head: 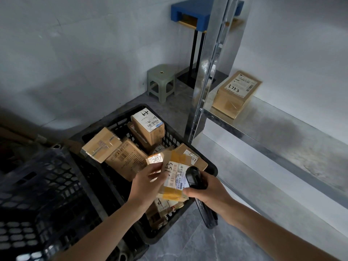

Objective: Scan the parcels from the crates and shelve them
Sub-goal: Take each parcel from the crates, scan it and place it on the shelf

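A metal shelf unit (282,140) fills the right side of the frame, with its upright post (209,76) rising through the centre. One cardboard parcel marked 3753 (236,94) lies on the upper shelf board, near the post.

A black plastic crate (120,187) occupies the lower centre, set on the floor just left of the shelf unit. It holds several cardboard parcels (120,149), lying at mixed angles. A second black crate (37,194) stands at lower left, touching or just beside the first; which cannot be told.

A green stool (161,80) and a blue stand (190,12) sit above centre, against the wall.

The left hand (146,183) grips a small taped parcel (174,178) above the crate, thumb curled over its label side. The right hand (207,191), at lower centre right, is curled round a black handheld scanner (194,176), the scanner head touching or just beside the label's right edge.
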Motion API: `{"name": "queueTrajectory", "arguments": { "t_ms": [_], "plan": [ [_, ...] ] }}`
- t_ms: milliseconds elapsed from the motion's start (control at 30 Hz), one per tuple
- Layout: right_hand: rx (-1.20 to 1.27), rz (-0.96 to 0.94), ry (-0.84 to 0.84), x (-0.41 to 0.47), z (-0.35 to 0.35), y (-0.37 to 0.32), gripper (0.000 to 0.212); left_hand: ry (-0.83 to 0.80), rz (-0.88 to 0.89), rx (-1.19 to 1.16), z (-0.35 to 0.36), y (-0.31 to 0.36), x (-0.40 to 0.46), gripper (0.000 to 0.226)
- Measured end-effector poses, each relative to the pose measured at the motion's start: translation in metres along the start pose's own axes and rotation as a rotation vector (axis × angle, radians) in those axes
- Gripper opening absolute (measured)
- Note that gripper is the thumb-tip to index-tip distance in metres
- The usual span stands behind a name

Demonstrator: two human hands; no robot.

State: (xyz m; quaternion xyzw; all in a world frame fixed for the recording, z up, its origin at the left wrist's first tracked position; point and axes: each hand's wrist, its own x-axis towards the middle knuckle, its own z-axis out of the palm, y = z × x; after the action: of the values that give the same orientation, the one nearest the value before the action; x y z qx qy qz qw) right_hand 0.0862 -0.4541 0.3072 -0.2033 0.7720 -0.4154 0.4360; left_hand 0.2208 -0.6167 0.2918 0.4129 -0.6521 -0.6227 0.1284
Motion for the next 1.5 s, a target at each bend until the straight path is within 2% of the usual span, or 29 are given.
{"name": "queueTrajectory", "arguments": {
  "t_ms": [133, 233, 333, 467, 567, 933, 1133, 1267, 1500],
  "plan": [
    [0.012, 0.005, 0.046, 0.003, 0.000, 0.002, 0.042, -0.153, -0.087, -0.024, -0.004, -0.005, 0.003, 0.048],
    [-0.017, -0.018, 0.052, 0.005, 0.001, 0.005, 0.043, -0.216, -0.101, -0.019, -0.006, -0.007, 0.001, 0.058],
    [-0.070, -0.068, 0.034, 0.009, 0.001, 0.006, 0.049, -0.185, -0.081, -0.037, -0.008, -0.005, 0.000, 0.054],
    [-0.301, -0.125, 0.065, 0.012, -0.001, 0.002, 0.072, -0.160, -0.047, -0.033, -0.013, -0.003, 0.003, 0.039],
    [-0.466, -0.159, 0.103, 0.011, -0.007, -0.005, 0.083, -0.142, -0.016, 0.005, -0.018, -0.002, 0.005, 0.037],
    [-1.074, -0.226, 0.197, 0.007, -0.013, -0.033, 0.090, -0.099, 0.091, 0.134, -0.037, -0.011, 0.012, 0.044],
    [-1.248, -0.206, 0.222, 0.005, -0.013, -0.039, 0.097, -0.077, 0.095, 0.114, -0.042, -0.011, 0.011, 0.048],
    [-1.253, -0.170, 0.226, 0.004, -0.015, -0.040, 0.099, -0.086, 0.151, 0.130, -0.045, -0.008, 0.010, 0.035],
    [-1.264, -0.147, 0.235, 0.002, -0.013, -0.043, 0.098, -0.080, 0.118, 0.122, -0.048, -0.010, 0.010, 0.043]
  ]
}}
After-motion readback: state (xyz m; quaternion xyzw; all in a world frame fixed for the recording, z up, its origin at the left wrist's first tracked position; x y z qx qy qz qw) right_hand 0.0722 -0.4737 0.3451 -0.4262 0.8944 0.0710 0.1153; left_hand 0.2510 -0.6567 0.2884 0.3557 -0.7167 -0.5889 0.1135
